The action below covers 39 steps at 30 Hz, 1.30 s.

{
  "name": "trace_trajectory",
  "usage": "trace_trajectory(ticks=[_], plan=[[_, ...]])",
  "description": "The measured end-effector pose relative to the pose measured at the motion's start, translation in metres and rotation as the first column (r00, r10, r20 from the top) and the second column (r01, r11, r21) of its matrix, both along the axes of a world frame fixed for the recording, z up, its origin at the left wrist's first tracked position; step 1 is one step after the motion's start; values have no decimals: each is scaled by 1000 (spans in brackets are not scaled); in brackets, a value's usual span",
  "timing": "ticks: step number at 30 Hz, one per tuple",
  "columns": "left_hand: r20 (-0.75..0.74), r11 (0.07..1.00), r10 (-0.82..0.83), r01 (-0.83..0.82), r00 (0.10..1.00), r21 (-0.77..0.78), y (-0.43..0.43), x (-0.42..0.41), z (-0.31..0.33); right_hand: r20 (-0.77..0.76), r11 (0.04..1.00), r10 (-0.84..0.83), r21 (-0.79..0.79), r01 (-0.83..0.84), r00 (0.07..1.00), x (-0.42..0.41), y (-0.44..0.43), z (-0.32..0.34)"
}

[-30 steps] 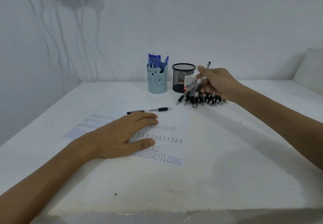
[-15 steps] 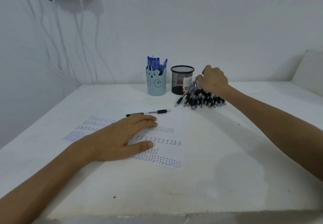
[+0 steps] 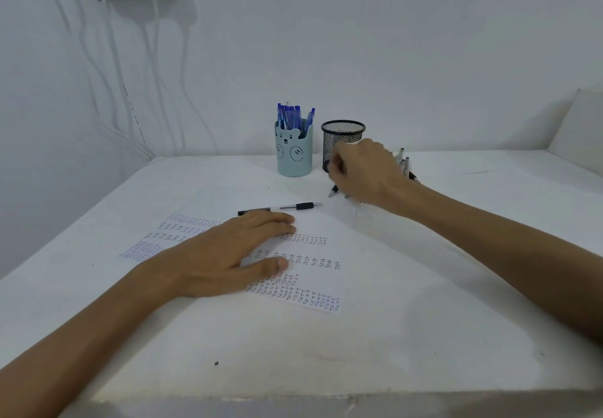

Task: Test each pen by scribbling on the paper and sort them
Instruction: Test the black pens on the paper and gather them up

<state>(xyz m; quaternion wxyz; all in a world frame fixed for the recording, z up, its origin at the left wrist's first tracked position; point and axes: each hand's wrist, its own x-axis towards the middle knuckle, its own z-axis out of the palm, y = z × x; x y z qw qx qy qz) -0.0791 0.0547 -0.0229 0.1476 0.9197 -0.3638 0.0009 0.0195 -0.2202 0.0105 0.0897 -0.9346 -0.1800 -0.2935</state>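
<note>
- The white worktop (image 3: 424, 336) carries everything.
- The paper (image 3: 329, 221) lies flat on it, with rows of handwritten "TEST".
- The left hand (image 3: 225, 254) rests palm-down on the paper, fingers straight.
- The right hand (image 3: 365, 172) curls over the pile of black pens (image 3: 404, 164); I cannot tell whether it grips one.
- The bear cup (image 3: 293, 156) holds blue pens (image 3: 293, 114); the mesh cup (image 3: 342, 136) stands just beside it.
- A single black pen (image 3: 280, 208) lies just beyond the left hand's fingertips.

One paper (image 3: 314, 225); one loose pen (image 3: 280, 207); one bear cup (image 3: 293, 153); one mesh cup (image 3: 339, 138); blue pens (image 3: 290, 115), black pens (image 3: 402, 161) uncountable
</note>
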Motion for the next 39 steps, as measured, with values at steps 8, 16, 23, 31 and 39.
trace_trajectory(ticks=[8,16,23,31,39], plan=[[28,997,33,-31,999,-76,2,2,1,-216,874,410,-184,-449,886,-8,31,-15],[93,992,-52,62,994,-105,0,0,4,-219,887,381,-188,-422,899,-15,32,-11],[85,992,-76,84,994,-93,-2,1,0,-267,940,239,305,-153,934,-21,24,-8],[69,992,-71,77,995,-100,-3,1,-1,-351,875,320,466,-132,880,-30,28,-5],[21,996,11,-9,1000,-89,1,1,-3,-401,800,420,588,-123,814,-31,29,-6]])
